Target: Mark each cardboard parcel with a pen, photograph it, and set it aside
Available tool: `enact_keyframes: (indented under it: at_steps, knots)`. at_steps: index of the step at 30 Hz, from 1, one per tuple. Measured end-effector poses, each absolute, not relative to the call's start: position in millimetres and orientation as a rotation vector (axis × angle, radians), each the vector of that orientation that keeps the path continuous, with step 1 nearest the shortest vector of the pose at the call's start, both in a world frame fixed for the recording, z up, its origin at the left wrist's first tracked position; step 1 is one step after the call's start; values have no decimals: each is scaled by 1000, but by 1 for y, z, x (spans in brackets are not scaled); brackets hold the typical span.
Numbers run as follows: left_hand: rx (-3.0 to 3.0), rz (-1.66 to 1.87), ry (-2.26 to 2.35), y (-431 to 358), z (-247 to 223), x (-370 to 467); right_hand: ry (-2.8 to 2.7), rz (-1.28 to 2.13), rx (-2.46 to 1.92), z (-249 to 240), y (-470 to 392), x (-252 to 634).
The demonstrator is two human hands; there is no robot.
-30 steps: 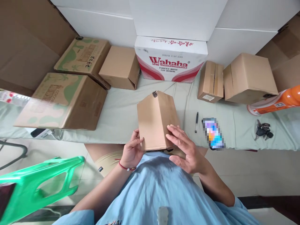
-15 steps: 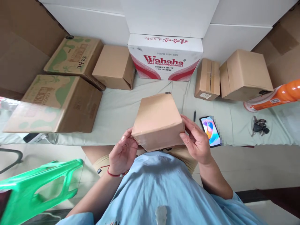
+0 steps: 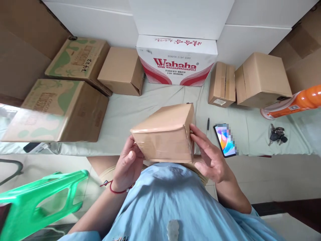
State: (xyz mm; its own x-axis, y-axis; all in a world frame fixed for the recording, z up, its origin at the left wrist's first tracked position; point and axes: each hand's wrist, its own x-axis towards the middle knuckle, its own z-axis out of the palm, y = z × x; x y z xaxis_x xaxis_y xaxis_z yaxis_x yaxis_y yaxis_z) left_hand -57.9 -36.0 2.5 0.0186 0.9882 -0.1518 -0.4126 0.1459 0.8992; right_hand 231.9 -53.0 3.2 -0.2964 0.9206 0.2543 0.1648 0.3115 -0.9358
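A plain brown cardboard box point(image 3: 165, 137) is held tilted in front of my belly, over the near edge of the table, its taped side turned toward me. My left hand point(image 3: 130, 160) supports it at the left lower corner, with some fingers hidden behind and under the box. At the right side, my right hand point(image 3: 209, 155) presses its fingertips against the box's edge, while the thumb stands apart from it. A phone point(image 3: 225, 140) with a lit screen and a black pen point(image 3: 208, 124) lie just right of that hand.
Two printed cartons point(image 3: 85, 113) and a small brown box point(image 3: 120, 70) stand left. A white Wahaha carton point(image 3: 177, 63) is at the back. Right are two brown boxes point(image 3: 263, 77), an orange bottle point(image 3: 296, 102) and keys point(image 3: 277, 134). A green stool point(image 3: 45, 197) stands below left.
The box has turned and tipped in my hands, so its taped side shows more and its top less. My right thumb has come away from the box.
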Motion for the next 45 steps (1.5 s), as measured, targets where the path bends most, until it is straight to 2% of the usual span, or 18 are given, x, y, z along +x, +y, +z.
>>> enact_keyframes:
  at_steps: [5, 9, 19, 25, 31, 40, 45]
  knots:
    - [894, 1429, 914, -26, 19, -66, -1664, 929, -1032, 12, -38, 234]
    - [982, 1525, 930, -14, 12, -61, -1488, 940, -1096, -3, -27, 228]
    - [896, 1342, 1082, -8, -70, -54, -1280, 1201, -1297, -73, -30, 200]
    - [1178, 1147, 923, -40, -55, -54, -1101, 1151, -1385, -89, -33, 205]
    - [1558, 1027, 814, -49, -36, -51, -956, 1128, -1362, -90, -31, 219]
    - [1183, 1182, 914, -52, -41, -47, -1183, 1127, -1264, -54, -56, 227]
    - [853, 1281, 1007, -34, -50, -43, -1693, 735, -1192, -23, -60, 222]
